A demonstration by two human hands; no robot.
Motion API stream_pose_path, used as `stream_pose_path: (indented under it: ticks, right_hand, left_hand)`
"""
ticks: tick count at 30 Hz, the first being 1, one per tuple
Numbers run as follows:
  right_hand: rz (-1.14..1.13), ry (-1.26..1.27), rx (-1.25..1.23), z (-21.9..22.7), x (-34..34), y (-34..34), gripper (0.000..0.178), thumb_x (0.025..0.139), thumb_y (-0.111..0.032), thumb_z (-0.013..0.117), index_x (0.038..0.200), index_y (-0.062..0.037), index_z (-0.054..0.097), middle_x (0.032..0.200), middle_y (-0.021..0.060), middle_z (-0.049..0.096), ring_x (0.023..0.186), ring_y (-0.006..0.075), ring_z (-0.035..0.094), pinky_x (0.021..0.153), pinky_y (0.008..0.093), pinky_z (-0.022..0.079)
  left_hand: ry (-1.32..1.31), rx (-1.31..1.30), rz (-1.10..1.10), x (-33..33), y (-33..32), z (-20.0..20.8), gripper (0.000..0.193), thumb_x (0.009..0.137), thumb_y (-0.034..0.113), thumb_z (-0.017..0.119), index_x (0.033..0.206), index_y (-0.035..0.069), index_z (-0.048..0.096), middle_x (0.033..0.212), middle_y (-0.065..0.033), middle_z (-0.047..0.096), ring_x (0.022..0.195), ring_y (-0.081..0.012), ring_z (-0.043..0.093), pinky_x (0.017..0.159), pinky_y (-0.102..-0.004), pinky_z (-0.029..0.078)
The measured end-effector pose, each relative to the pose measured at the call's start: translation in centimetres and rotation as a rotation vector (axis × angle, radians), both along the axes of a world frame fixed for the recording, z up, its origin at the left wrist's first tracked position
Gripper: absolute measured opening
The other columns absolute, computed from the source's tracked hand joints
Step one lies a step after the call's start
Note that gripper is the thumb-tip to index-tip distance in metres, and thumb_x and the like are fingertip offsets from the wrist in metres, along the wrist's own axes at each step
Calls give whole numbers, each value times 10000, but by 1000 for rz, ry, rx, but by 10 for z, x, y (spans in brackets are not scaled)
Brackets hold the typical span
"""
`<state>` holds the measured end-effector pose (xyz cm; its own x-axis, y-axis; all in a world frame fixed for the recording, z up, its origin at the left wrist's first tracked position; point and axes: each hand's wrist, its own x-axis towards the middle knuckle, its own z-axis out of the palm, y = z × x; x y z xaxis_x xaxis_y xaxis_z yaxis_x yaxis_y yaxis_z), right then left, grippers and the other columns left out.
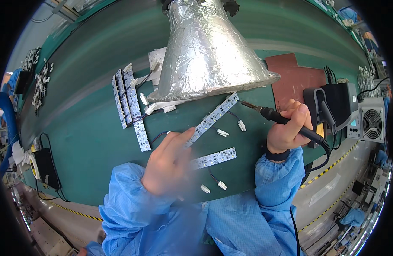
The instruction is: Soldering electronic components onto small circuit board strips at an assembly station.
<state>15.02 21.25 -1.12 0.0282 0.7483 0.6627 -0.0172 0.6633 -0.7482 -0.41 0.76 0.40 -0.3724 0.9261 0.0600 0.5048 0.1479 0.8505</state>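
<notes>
One circuit strip [214, 118] slants over your green bench [90, 158] | your left hand [165, 163] pinches its near end | your right hand [288, 132] grips a soldering iron [273, 115], tip just beside the strip's far end

Left hand [164, 162], partly blurred, hides the 7 o'clock end of a circuit strip [213, 118] | second strip [217, 158] vanishes behind the smear toward 9 o'clock | foil hood [213, 51] cropped at 12 o'clock | soldering iron [271, 114], 2 o'clock: tip contact too fine to tell
</notes>
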Motion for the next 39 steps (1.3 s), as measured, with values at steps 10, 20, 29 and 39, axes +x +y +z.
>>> stream_pose_path:
  ticks: [10, 20, 29, 39]
  right_hand:
    - [-23, 17, -8, 0, 1, 2, 406, 980, -125, 451, 596, 0, 410, 543, 41, 379, 512, 109, 323, 502, 297, 259]
    - [-63, 103, -59, 1, -1, 7, 407, 987, -143, 474, 605, -20, 405, 538, 38, 376, 498, 110, 323, 488, 302, 266]
    - [-98, 418, -261, 5, 11, 17, 387, 992, -138, 549, 632, -20, 467, 601, 21, 427, 552, 111, 395, 539, 271, 353]
    - [-37, 445, -283, 8, 14, 17, 359, 989, -67, 510, 640, -28, 439, 625, 7, 371, 553, 97, 341, 524, 260, 331]
  left_hand:
    - [-21, -6, 7, 2, 1, -2, 463, 797, -115, 641, 1252, -37, 600, 1018, -200, 636, 888, -331, 624, 816, -341, 494]
    - [-6, -1, 6, -2, -1, -1, 457, 799, -99, 652, 1249, -38, 603, 1018, -204, 633, 884, -328, 626, 807, -339, 495]
    - [340, -121, -32, 5, -17, 29, 470, 844, 63, 691, 1300, 22, 585, 968, -176, 639, 775, -343, 640, 663, -381, 521]
    - [547, 165, 243, -10, -126, 15, 466, 949, 44, 545, 1395, -36, 438, 1166, -160, 579, 977, -208, 579, 841, -301, 470]
